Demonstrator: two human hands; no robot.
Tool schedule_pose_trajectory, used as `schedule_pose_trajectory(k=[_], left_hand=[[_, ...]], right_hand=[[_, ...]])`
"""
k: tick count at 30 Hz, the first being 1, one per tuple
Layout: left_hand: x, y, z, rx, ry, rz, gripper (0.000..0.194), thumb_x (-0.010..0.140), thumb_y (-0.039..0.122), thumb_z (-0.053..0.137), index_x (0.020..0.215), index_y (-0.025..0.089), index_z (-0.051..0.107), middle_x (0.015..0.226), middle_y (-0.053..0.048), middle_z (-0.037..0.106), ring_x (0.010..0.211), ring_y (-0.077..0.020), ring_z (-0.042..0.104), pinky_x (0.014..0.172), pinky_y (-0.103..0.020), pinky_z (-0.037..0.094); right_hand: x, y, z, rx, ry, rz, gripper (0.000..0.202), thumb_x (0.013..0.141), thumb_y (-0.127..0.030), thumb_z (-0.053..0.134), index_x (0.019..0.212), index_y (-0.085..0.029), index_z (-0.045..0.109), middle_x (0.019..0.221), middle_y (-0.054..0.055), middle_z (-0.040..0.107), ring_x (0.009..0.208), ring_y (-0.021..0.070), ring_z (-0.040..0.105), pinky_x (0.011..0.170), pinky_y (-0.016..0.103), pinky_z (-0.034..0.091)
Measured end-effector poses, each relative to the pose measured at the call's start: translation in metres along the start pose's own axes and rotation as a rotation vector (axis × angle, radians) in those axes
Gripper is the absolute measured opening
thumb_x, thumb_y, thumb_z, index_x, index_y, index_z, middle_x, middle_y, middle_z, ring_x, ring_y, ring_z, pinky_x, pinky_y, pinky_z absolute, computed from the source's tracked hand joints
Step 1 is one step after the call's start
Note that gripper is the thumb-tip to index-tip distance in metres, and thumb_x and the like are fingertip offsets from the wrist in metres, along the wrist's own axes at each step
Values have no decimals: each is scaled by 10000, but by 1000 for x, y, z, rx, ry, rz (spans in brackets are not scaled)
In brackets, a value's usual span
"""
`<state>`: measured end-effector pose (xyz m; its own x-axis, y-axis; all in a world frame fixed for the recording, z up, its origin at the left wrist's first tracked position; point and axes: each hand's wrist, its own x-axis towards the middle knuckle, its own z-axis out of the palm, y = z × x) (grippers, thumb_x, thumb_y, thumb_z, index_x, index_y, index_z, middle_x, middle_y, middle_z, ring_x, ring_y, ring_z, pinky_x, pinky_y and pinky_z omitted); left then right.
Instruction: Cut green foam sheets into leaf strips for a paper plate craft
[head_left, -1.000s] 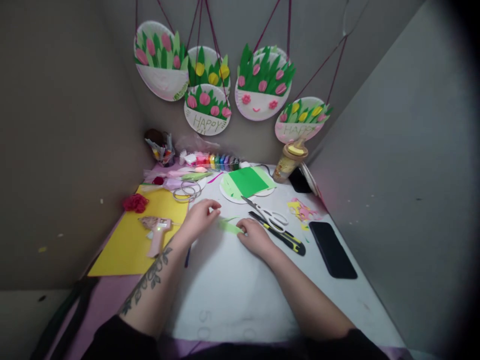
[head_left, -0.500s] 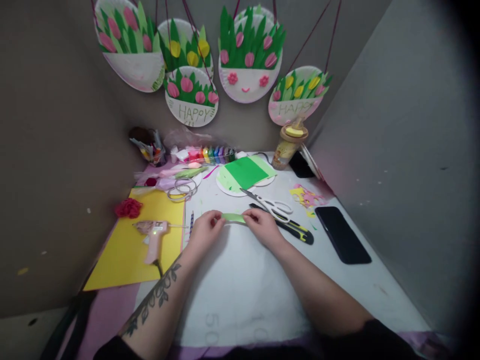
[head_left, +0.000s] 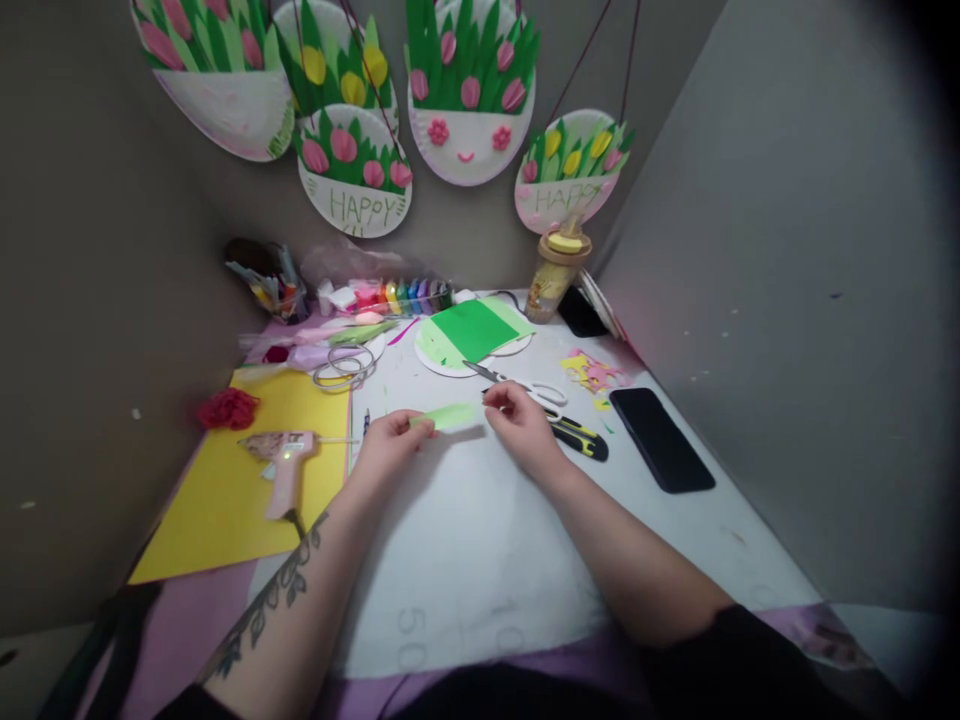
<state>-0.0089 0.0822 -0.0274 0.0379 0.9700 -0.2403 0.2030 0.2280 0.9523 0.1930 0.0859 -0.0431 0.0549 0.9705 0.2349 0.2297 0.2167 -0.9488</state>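
Note:
A light green paper strip (head_left: pixel 450 416) is pinched at its left end between the thumb and fingers of my left hand (head_left: pixel 392 446). Its right end stands free over the white table. Just to the right of that end is my right hand (head_left: pixel 523 428), its thumb and fingers brought together; whether anything is between the fingertips is too small to tell. White-handled scissors (head_left: pixel 551 393) lie beyond my right hand, their blades toward the green sheet (head_left: pixel 486 330). A black and yellow cutter (head_left: pixel 581 436) lies partly hidden behind the same hand.
On the left, a pink glue gun (head_left: pixel 289 470) rests on yellow paper (head_left: pixel 225 520) near a red flower (head_left: pixel 229 408). A phone (head_left: pixel 663 440) lies at right. A cup (head_left: pixel 555 275) stands at the back, below decorated plates (head_left: pixel 472 145) hanging on the wall.
My right hand has let go of the strip's right end and is now apart from it. My left hand still holds the strip, now tilted. The whole view has shifted slightly.

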Motion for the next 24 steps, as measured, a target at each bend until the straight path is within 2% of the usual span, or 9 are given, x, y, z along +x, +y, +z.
schedule_pose_trajectory(k=[2, 4, 8, 10, 12, 15, 17, 20, 24], left_hand=[[1, -1, 0, -44, -30, -30, 256, 676, 410, 677, 695, 156, 658, 504, 47, 501, 449, -72, 373, 460, -204, 237], [0, -1, 0, -89, -97, -55, 268, 677, 416, 679, 692, 150, 646, 483, 61, 454, 431, -62, 331, 446, -203, 203], [-3, 2, 3, -130, -211, -64, 305, 705, 432, 671, 791, 142, 630, 514, 61, 456, 433, -57, 334, 434, -196, 195], [-6, 3, 4, -154, -202, 4, 363, 699, 418, 689, 943, 168, 593, 598, 50, 528, 478, -70, 418, 457, -185, 270], [-7, 4, 4, -175, -193, 111, 430, 676, 392, 719, 1017, 205, 536, 714, 36, 582, 554, -86, 497, 510, -189, 357], [-8, 2, 4, -91, -180, 245, 340, 669, 368, 732, 910, 200, 560, 769, 20, 594, 596, -94, 522, 544, -202, 401], [-7, -1, 3, 28, -129, 295, 256, 687, 362, 718, 840, 184, 616, 743, 8, 609, 595, -99, 518, 546, -208, 398], [-8, -2, 1, 140, -30, 329, 199, 701, 351, 698, 804, 182, 680, 704, 2, 641, 578, -104, 511, 546, -214, 393], [-12, -1, 3, 153, 57, 340, 163, 699, 334, 685, 786, 198, 709, 654, 14, 655, 528, -98, 490, 523, -213, 395]], right_hand=[[-1, 0, 0, 18, -108, -84, 250, 738, -161, 544, 968, -209, 631, 975, 38, 606, 824, 155, 574, 685, 265, 445], [-1, 1, 1, 61, -201, -123, 299, 735, -137, 554, 998, -230, 662, 1025, 48, 621, 895, 170, 590, 708, 276, 460], [-1, 4, 3, 159, -215, -121, 197, 735, -144, 618, 872, -240, 723, 946, 41, 682, 904, 184, 621, 740, 298, 477], [0, 4, 2, 173, -172, -101, 159, 731, -158, 646, 829, -245, 736, 905, 36, 698, 868, 181, 632, 743, 305, 483], [1, 3, 1, 170, -138, -86, 145, 724, -160, 662, 803, -250, 744, 882, 33, 705, 851, 181, 637, 738, 307, 486], [1, 1, 0, 172, -131, -87, 132, 720, -160, 670, 773, -254, 745, 857, 29, 708, 837, 180, 640, 739, 310, 489], [0, -1, 1, 182, -137, -86, 116, 721, -167, 673, 762, -251, 742, 851, 28, 706, 838, 179, 639, 750, 312, 490], [-3, -1, 3, 211, -129, -38, 105, 719, -205, 687, 805, -242, 734, 882, 30, 705, 847, 179, 637, 758, 309, 495], [-6, -1, 7, 287, -117, 62, 164, 689, -264, 727, 849, -232, 719, 859, 24, 703, 787, 170, 634, 719, 296, 506]])
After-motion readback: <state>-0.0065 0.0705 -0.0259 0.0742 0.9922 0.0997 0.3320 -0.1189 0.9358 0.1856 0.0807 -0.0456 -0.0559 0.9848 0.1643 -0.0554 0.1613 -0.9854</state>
